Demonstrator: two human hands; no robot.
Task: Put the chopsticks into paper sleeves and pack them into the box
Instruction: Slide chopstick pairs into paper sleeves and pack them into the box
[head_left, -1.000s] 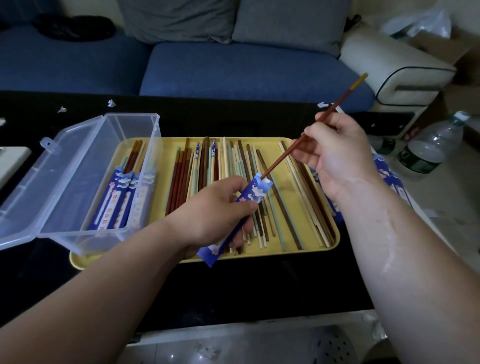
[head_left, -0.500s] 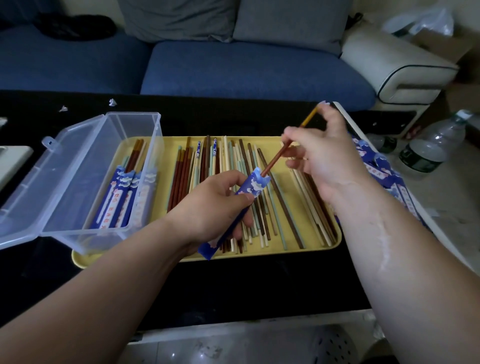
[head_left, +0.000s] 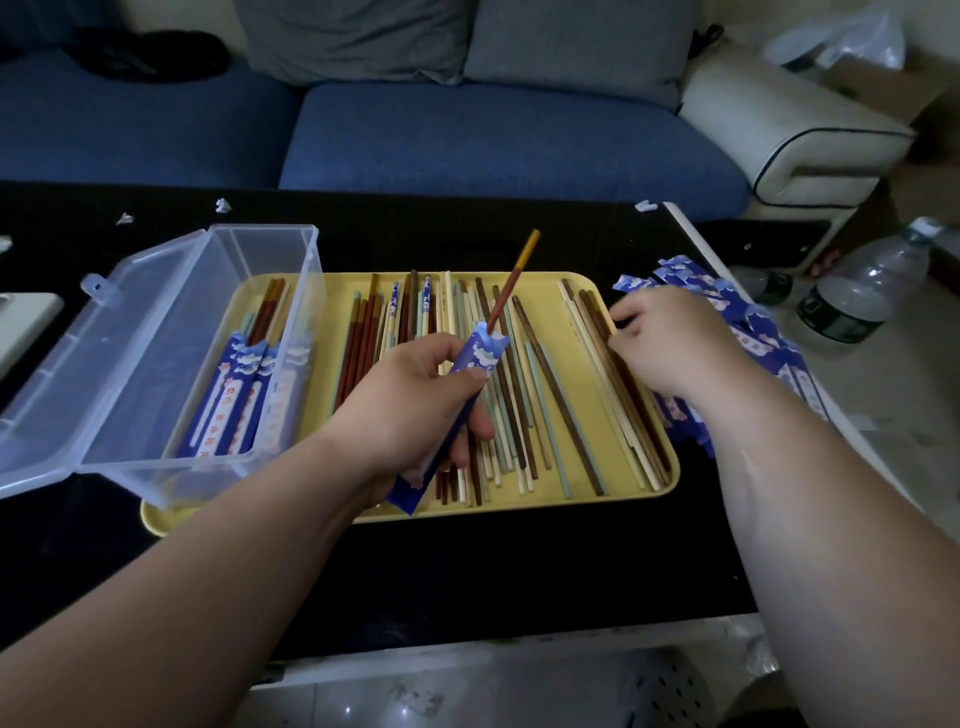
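Blue paper sleeve (head_left: 480, 356) sits in the left hand (head_left: 410, 400), whose fingers are curled tight around its middle. One red-brown chopstick (head_left: 506, 296) pokes out of the top and leans away from the person, over the yellow tray (head_left: 571, 503). The right hand (head_left: 670, 348) is down at the tray's right edge, with its fingers bent over the brown sticks there. It is too hard to see if it has one pinched or only touches them.

What could go wrong? The stick is only partway in the sleeve, and nothing holds its top. If the left hand tips, the stick may slide out and drop among the loose chopsticks (head_left: 545, 410). A hard squeeze could squash the thin paper flat. Then a second stick would likely jam at the mouth or rip it. The right hand could also grab a stick of the wrong colour, since many kinds lie mixed together. Its wrist is right by the pile of empty sleeves (head_left: 727, 312) beside the tray, so a quick pull could sweep some off the black surface (head_left: 467, 571). The clear box (head_left: 171, 312) sits open on the left, with wrapped pairs (head_left: 234, 405) inside.
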